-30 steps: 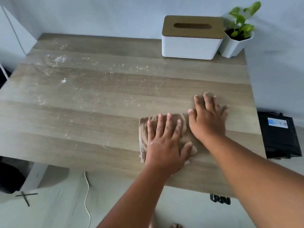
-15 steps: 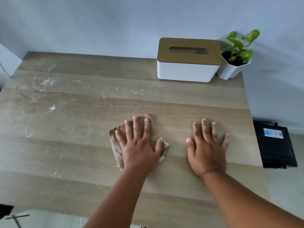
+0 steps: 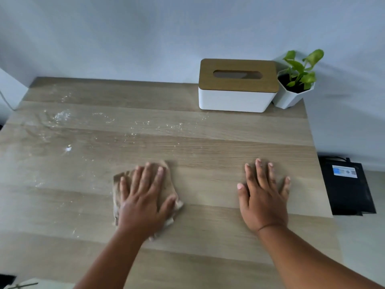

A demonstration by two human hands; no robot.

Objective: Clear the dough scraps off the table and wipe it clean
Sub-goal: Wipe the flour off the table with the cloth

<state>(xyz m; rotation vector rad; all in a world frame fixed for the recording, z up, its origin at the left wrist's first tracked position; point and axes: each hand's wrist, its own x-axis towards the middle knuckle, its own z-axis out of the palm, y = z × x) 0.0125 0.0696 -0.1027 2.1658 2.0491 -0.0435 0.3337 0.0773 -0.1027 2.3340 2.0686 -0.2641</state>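
Dough scraps (image 3: 62, 116): white specks, well beyond the left fingertips, toward the far left of the table (image 3: 208, 142).
Cloth (image 3: 168, 184): flat beneath the left fingers.
Left hand (image 3: 143, 199): fingers spread, pressing cloth.
Right hand (image 3: 263, 197): fingers splayed flat on bare wood, holding nothing.

What I can't make out

My left hand (image 3: 143, 202) covers most of the cloth (image 3: 169, 184), both blurred. The table (image 3: 208, 147) runs off the left and bottom edges; the label on the black box (image 3: 346, 190) is too small to read.
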